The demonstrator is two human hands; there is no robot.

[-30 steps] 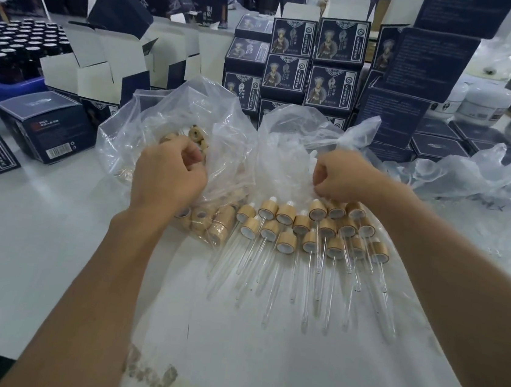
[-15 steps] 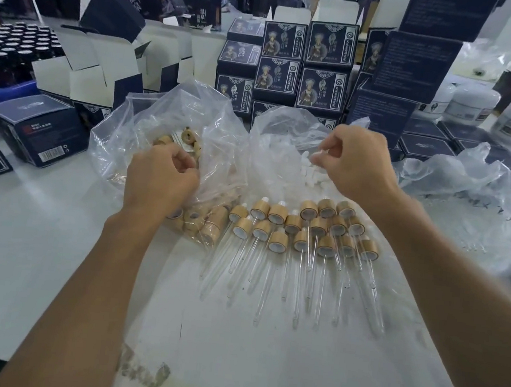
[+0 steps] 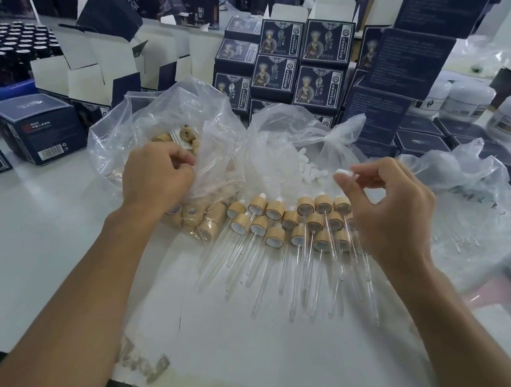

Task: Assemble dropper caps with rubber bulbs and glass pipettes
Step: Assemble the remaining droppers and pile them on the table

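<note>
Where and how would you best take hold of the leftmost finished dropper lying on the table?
Grip the leftmost finished dropper by its wooden cap, pinching across its round sides from above. The cap is its widest, sturdiest part; the thin glass pipette trailing toward the person looks fragile and slippery.

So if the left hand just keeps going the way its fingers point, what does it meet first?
Probably the clear plastic bag of wooden caps: the left hand points into its opening, where loose caps lie just beyond the fingers. Depth is unclear.

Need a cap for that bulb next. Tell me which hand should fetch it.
Left. The left hand is already in the bag of wooden caps, fingers curled among them. The right hand is busy pinching a white bulb above the finished droppers.
</note>
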